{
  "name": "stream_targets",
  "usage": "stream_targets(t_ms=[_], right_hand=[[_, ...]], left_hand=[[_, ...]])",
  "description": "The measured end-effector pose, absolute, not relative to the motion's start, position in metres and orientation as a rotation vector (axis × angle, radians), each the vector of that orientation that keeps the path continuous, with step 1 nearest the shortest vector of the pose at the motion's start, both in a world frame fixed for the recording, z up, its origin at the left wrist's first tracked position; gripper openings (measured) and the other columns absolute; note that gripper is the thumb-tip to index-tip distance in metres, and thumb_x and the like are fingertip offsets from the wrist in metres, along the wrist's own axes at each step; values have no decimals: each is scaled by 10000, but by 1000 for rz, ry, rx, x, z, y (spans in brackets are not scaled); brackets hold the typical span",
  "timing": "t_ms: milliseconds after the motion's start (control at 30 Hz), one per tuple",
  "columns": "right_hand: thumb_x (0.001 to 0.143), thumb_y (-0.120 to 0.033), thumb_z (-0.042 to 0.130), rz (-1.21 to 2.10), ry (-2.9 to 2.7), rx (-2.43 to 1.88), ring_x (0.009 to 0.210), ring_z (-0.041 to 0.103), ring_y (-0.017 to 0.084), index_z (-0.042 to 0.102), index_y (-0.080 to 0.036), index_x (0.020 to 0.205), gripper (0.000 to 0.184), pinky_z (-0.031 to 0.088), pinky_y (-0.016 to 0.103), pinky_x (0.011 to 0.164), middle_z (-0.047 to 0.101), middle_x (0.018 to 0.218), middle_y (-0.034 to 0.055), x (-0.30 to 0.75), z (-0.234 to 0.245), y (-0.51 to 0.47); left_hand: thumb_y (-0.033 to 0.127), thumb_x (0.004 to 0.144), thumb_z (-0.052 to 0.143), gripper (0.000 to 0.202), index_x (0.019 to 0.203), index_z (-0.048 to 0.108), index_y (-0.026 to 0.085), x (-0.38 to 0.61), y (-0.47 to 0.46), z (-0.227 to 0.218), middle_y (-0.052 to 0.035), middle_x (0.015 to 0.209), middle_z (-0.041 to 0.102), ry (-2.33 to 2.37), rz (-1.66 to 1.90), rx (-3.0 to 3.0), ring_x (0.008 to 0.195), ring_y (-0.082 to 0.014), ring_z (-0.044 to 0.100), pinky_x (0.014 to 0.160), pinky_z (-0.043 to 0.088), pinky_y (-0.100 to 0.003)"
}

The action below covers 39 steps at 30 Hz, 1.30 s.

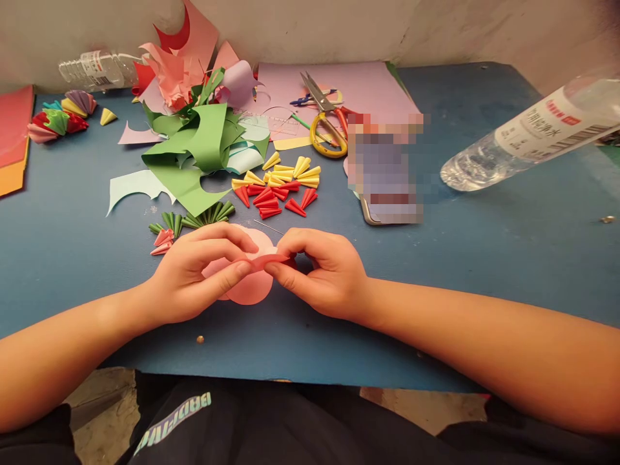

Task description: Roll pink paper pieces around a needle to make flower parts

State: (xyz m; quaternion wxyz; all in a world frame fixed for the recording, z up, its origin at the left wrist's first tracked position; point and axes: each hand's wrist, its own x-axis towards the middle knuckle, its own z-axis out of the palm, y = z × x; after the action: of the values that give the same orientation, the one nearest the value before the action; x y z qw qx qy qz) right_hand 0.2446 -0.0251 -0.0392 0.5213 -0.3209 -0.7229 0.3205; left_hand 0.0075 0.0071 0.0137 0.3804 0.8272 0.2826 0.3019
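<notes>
Between both hands a small pink paper piece (265, 259) is pinched, bent along its edge. My left hand (201, 271) grips its left end between thumb and fingers. At the right end, my right hand (322, 268) pinches it the same way. Beneath lie several round pink paper discs (249, 289), overlapping on the blue table (310, 352). Just beyond my hands is a thin needle-like metal piece (268, 227). Red paper cones (271, 197) and yellow paper cones (290, 171) lie in a group farther back. Green paper cones (210, 215) and pink paper cones (162, 242) sit beyond my left hand.
Green paper scraps (194, 155) pile up at the back. Yellow-handled scissors (327, 123) rest on lilac paper (290, 77). A partly blurred phone (387, 219) lies right of them. A water bottle (527, 132) stands at right; another clear bottle (99, 70) lies back left.
</notes>
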Motion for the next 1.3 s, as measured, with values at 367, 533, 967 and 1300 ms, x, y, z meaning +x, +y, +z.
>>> stream_targets(t_ms=[367,533,967,1300], right_hand=[[913,-463,855,1030,-1521,-961,821,700,148,578,-231,1139,426,609,267,664,698,939,19,228,-36,-28],[945,-286,799,859,-1580,-943,990,730,198,668,-207,1064,193,688,325,776,716,1052,80,215,-28,-22],[960,-206,775,686,-1558,-906,1233,737,278,772,-157,1178,223,656,453,1051,758,1248,177,213,-38,-11],[1047,-333,678,623,-1693,-969,1133,691,247,804,-105,1287,354,595,448,1036,714,1162,171,221,-38,-13]], left_hand=[[303,967,795,145,1020,701,206,8,-2,1,-42,944,756,836,918,1628,864,-161,743,805,633,-286],[300,907,864,390,1214,642,209,7,0,2,-58,1054,806,847,900,1532,950,-179,790,858,655,-282],[400,909,861,238,949,822,169,-1,9,4,-31,816,799,1054,962,1700,725,-136,704,637,571,-210],[344,907,867,238,1090,846,194,-1,13,2,-73,1003,867,923,890,1632,903,-221,828,814,714,-306]])
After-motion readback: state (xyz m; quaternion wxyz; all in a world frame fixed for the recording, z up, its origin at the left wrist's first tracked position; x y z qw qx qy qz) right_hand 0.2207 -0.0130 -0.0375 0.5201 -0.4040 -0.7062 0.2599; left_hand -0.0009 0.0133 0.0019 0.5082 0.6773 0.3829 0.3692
